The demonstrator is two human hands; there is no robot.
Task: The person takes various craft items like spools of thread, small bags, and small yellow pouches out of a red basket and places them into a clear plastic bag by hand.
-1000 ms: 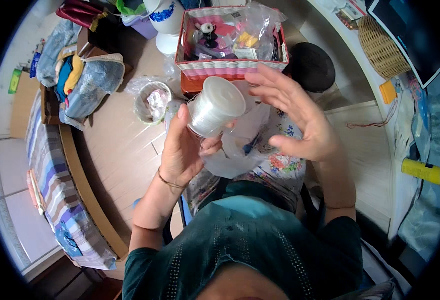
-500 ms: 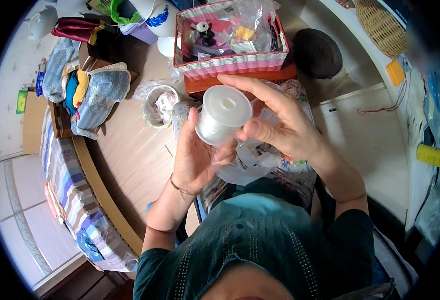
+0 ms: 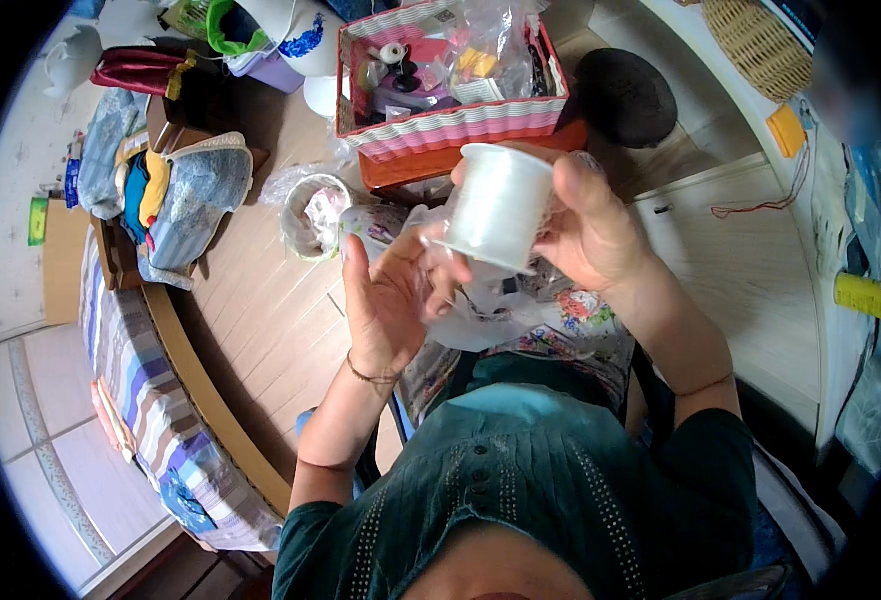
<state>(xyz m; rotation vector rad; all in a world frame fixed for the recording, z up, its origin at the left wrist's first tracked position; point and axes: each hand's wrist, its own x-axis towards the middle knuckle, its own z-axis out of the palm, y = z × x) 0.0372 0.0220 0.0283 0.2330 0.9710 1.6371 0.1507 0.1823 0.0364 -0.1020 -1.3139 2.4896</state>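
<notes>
A large spool of clear-white thread [image 3: 500,207] is tilted on its side in my right hand [image 3: 592,225], which grips it from the right with the thumb over its near side. My left hand [image 3: 388,300] is beside the spool's lower left, palm up, thumb apart and fingers partly curled and slightly blurred. Something filmy and transparent shows at its fingertips; whether it is loose thread or plastic I cannot tell. Below both hands, a crumpled translucent plastic bag [image 3: 475,328] lies on the floral cloth [image 3: 582,318] over my lap.
Straight ahead, a pink-and-white woven basket [image 3: 460,135] holds small spools and plastic bags. Left of it stands a small round bin [image 3: 293,228] with a plastic liner. A round dark stool [image 3: 625,98] is at right, near a white cabinet [image 3: 730,260]. A striped bed [image 3: 160,390] lies left.
The spool has turned from end-on to side-on and moved right with my right hand. My left hand has come off it and its fingers have opened.
</notes>
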